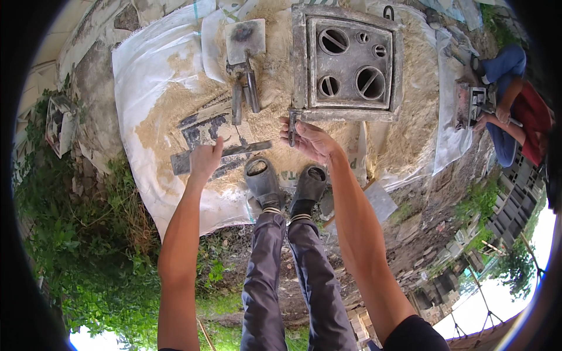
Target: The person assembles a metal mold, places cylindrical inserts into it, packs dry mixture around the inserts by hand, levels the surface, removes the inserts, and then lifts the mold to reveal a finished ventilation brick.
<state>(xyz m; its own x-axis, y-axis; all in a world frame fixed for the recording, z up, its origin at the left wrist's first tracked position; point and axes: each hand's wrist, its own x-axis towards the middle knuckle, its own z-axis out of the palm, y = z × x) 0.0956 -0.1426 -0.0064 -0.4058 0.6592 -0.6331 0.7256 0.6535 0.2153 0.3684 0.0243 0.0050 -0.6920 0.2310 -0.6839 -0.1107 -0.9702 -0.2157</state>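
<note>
My left hand (206,159) is over a long dark flat bar (249,148), its thumb pointing up and its fingers curled around the bar, mostly out of sight. My right hand (313,142) pinches an upright metal handle (293,130) at the near left corner of a square grey metal mould frame (345,114). Inside the frame lies a dark plate (345,61) with several round openings of different sizes, each crossed by a bar. Under and beyond my left hand, dark flat pieces (211,128) lie on the sand.
A square trowel-like plate (246,41) and metal cylinders (252,90) lie left of the frame. Sand covers white sheeting (146,64). My dark shoes (262,180) stand at the near edge. Another person (521,111) crouches at far right by a small metal box (468,105). Plants (99,228) grow at left.
</note>
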